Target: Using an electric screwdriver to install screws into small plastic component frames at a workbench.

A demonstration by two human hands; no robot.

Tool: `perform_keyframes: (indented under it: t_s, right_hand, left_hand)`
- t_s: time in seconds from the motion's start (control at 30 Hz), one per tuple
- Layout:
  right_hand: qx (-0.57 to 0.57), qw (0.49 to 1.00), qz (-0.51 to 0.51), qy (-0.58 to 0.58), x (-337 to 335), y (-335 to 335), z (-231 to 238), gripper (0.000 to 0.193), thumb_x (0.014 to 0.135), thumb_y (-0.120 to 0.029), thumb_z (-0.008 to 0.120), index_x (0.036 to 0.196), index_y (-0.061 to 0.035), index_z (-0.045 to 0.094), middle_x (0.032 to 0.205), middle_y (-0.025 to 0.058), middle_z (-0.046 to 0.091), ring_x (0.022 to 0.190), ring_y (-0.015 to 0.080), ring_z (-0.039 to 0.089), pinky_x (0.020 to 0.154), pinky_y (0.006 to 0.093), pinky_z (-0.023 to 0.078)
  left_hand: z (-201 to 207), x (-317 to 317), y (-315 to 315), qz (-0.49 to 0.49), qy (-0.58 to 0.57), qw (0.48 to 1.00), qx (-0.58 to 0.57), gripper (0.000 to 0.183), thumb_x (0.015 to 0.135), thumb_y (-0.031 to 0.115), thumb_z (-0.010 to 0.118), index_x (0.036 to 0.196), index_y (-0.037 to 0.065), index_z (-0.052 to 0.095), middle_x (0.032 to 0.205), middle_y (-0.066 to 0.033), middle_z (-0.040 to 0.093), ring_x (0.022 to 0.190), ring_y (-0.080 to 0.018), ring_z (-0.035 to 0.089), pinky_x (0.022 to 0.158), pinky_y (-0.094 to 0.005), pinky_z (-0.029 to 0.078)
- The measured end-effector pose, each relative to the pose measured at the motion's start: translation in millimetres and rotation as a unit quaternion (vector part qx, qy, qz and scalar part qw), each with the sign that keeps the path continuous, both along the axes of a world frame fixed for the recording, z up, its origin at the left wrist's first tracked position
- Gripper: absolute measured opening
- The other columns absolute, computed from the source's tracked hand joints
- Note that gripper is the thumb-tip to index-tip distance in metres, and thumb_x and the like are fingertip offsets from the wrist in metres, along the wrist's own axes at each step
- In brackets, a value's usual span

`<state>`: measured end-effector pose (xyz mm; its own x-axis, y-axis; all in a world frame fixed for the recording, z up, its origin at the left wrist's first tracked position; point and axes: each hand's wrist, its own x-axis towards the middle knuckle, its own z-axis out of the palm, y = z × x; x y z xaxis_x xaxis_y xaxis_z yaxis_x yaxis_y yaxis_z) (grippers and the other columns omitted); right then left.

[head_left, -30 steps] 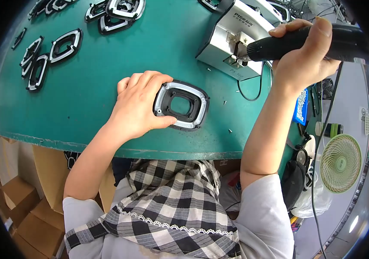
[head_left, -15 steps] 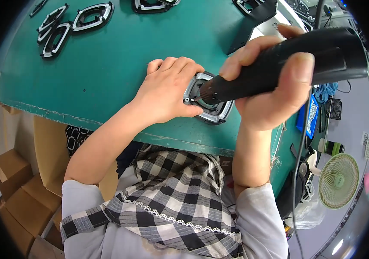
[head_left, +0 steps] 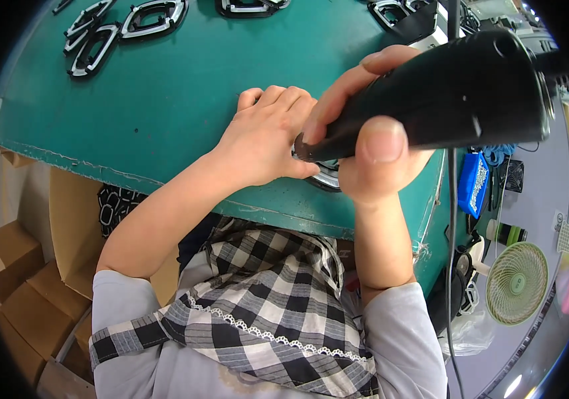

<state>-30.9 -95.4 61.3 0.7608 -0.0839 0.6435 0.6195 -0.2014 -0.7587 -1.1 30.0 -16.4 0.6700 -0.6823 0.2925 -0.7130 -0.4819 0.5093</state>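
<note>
In my right hand (head_left: 372,174) is a black electric screwdriver (head_left: 460,93), held at a slant with its tip end pointing down and to the left. Beneath that tip lies a black and silver ring-shaped frame (head_left: 327,179) on the green table (head_left: 184,113). My left hand (head_left: 264,136) is curled round the frame's left side and presses it to the tabletop, thumb along the near edge. Fingers and tool cover most of the frame, and the screwdriver's bit is hidden.
Several similar frames (head_left: 154,18) lie along the far side. A blue tray (head_left: 473,185) of small metal pieces, a cable (head_left: 452,253) and a green fan (head_left: 517,282) are at the right. An open cardboard box (head_left: 75,233) stands below the table's left edge.
The screwdriver and my right hand have shifted left, bringing the tip to the frame's left part beside my left thumb. My left hand keeps its hold.
</note>
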Motion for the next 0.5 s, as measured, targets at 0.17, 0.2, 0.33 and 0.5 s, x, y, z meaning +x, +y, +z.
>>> perform_keyframes:
  t_s: [0.17, 0.2, 0.33, 0.5]
  right_hand:
    - [-0.003, 1.000, 0.000, -0.018, 3, 2, -3, 0.072, 0.085, -0.059, 0.054, 0.111, 0.0067, 0.039, 0.063, 0.0150, 0.058, 0.044, 0.0164, 0.054, 0.041, 0.0240, 0.041]
    - [-0.018, 0.999, -0.027, -0.010, 4, -8, -2, 0.069, 0.088, -0.057, 0.049, 0.115, 0.0054, 0.038, 0.063, 0.0153, 0.057, 0.045, 0.0173, 0.054, 0.043, 0.0251, 0.043]
    - [0.270, 0.963, 0.023, 0.006, 3, -38, 18, 0.049, 0.093, -0.049, 0.043, 0.107, -0.0024, 0.050, 0.068, 0.0151, 0.059, 0.048, 0.0221, 0.055, 0.047, 0.0345, 0.048]
    - [0.335, 0.942, 0.008, 0.029, -8, -82, 25, 0.048, 0.093, -0.051, 0.044, 0.106, -0.0053, 0.050, 0.068, 0.0137, 0.058, 0.050, 0.0240, 0.055, 0.048, 0.0380, 0.046]
  left_hand:
    - [-1, -1, 0, 0.009, -0.015, 1.000, -0.013, 0.072, 0.059, 0.034, 0.082, 0.115, 0.006, 0.046, 0.117, -0.0085, 0.052, 0.114, -0.0269, 0.047, 0.099, -0.0420, 0.031]
    - [5, -1, 2, 0.005, 0.015, 1.000, -0.022, 0.070, 0.059, 0.031, 0.082, 0.114, 0.006, 0.047, 0.115, -0.0087, 0.053, 0.113, -0.0278, 0.048, 0.097, -0.0410, 0.033]
    - [22, -2, 47, -0.051, 0.149, 0.986, -0.057, 0.063, 0.056, 0.022, 0.082, 0.106, 0.005, 0.047, 0.113, -0.0130, 0.051, 0.110, -0.0310, 0.048, 0.093, -0.0383, 0.039]
    - [76, -21, 212, -0.019, 0.212, 0.965, 0.152, 0.065, 0.055, 0.035, 0.082, 0.105, 0.004, 0.055, 0.118, -0.0124, 0.053, 0.113, -0.0311, 0.049, 0.100, -0.0402, 0.033]
